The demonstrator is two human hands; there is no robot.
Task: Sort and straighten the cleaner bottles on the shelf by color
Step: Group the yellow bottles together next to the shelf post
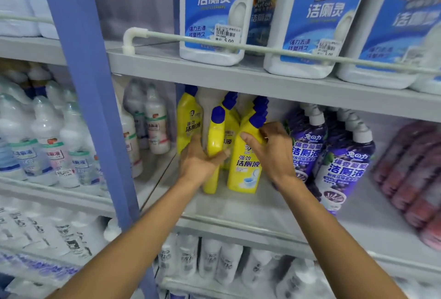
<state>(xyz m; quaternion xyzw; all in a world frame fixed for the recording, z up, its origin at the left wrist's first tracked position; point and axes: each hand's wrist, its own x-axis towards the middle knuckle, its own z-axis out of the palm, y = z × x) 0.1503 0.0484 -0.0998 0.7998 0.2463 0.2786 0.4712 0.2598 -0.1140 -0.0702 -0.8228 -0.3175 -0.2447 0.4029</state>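
Head view, I've got both arms reaching in to the middle shelf [262, 205]. Left hand [200, 162] grips the edge-on yellow bottle [215, 135], upright, blue cap up; right hand [272, 151] clasps the label-forward yellow bottle [245, 170] at its shoulder, also upright, beside the purple bottles [343, 162].

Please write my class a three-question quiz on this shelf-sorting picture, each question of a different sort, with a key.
1. True or false: the caps of the yellow bottles are white.
2. Which stand just right of the yellow ones? A) purple bottles B) red ones C) clear ones
3. Fill in: the left hand and the right hand each hold a ____ bottle.
Key: 1 false, they are blue; 2 A; 3 yellow.
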